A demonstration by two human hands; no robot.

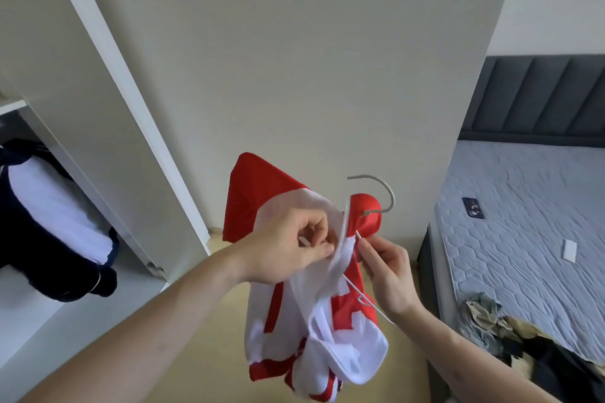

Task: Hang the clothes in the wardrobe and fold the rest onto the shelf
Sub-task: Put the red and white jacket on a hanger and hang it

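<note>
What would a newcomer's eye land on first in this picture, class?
Centre frame, a bright red and white garment is pinched by the left hand, while the right hand grips a wire hanger threaded into it. At right lies a grey mattress; at left, a dark garment.

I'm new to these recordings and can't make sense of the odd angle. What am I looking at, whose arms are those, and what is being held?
There is no machine here: one wide-angle camera sits on a person's head, looking down at their own arms. The left hand grips the white collar of a red and white garment. The right hand pinches a thin wire hanger, whose hook sticks up above the cloth. On the left, an open wardrobe holds a dark blue and white garment. On the right is a bed with a phone and more clothes piled on it.
</note>
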